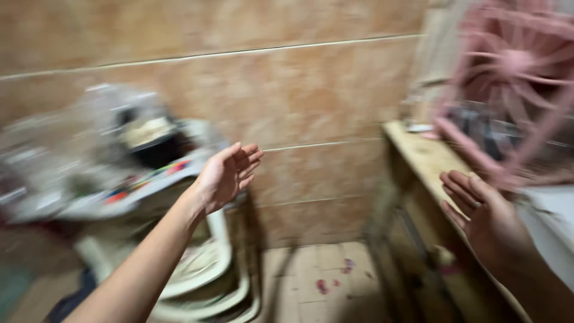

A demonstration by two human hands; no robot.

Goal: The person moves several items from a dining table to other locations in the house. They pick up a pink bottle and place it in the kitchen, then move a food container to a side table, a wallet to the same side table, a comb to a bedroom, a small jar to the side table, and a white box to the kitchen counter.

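Blurred head-cam view, looking down into a tiled corner w/ both of the person's bare arms stretched forward. Left hand [226, 174] is raised mid-air, palm turned inward, fingers loosely spread; its grip is wide open & holds nothing. It hangs just in front of a pile of clear crinkled plastic bags and papers [101, 143] heaped on a white moulded plastic chair [206, 269], near the pile's right edge but apart from it. The pile seems simply dumped on the seat, chair serving as a shelf; what's inside is too smeared to tell. Right hand [483, 218] is lower right, fingers slightly curled, grip also open & empty, hovering beside the front edge of a pale wooden counter [421, 152], not touching as far as can be seen. A pink round-grilled electric fan [514, 84] stands on that counter, facing out into the room, probably set high to blow over the work area. Behind all: beige stone-look wall tiles [299, 90]; below, a tan tiled floor w/ reddish stains [326, 278]. Count: 2 hands, 1 chair, 1 fan, 1 counter; bags too blurred to count.
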